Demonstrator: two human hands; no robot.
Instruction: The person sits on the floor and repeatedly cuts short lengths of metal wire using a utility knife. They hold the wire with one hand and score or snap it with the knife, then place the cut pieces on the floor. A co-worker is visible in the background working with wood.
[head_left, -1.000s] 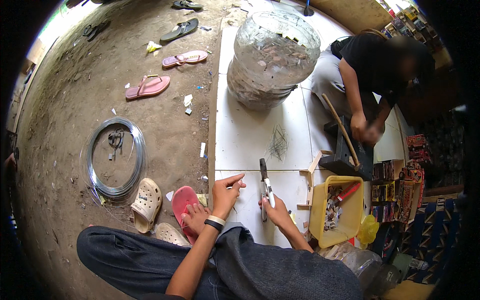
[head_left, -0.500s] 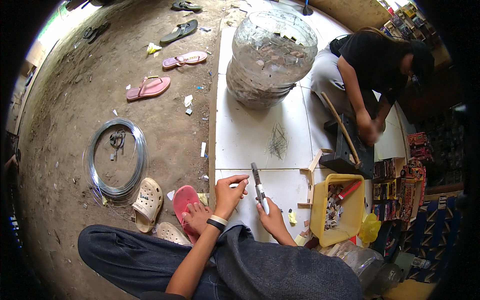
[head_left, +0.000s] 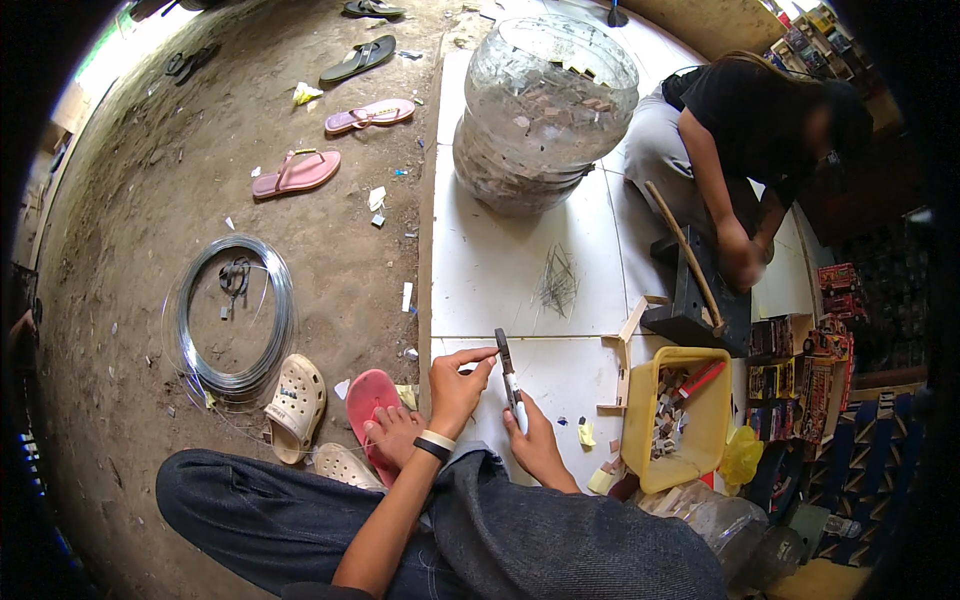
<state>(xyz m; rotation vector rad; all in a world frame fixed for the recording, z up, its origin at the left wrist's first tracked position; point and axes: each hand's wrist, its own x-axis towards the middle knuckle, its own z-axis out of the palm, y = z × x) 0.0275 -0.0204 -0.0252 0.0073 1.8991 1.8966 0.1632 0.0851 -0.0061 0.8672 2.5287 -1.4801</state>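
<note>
My right hand (head_left: 538, 445) is wrapped round the light-coloured handles of a pair of pliers (head_left: 505, 362), whose dark jaws point up and away from me. Just left of the jaws, my left hand (head_left: 457, 392) has thumb and forefinger pinched together. Whatever is in that pinch is too small to make out. The left fingertips are at or very near the pliers' jaws. Beyond both hands, a small heap of short thin wire pieces (head_left: 557, 283) lies on the white tiles (head_left: 500, 255).
A coil of shiny wire (head_left: 284, 325) lies on the dirt at left, near sandals and clogs (head_left: 298, 408). At right stands a yellow bin (head_left: 637, 420) of small scraps. Farther off are a large clear plastic container (head_left: 540, 120) and a person (head_left: 745, 130) working over a dark block (head_left: 690, 290).
My right hand has shifted slightly left with the pliers, bringing their jaws up to my left fingertips. The left hand has hardly moved.
</note>
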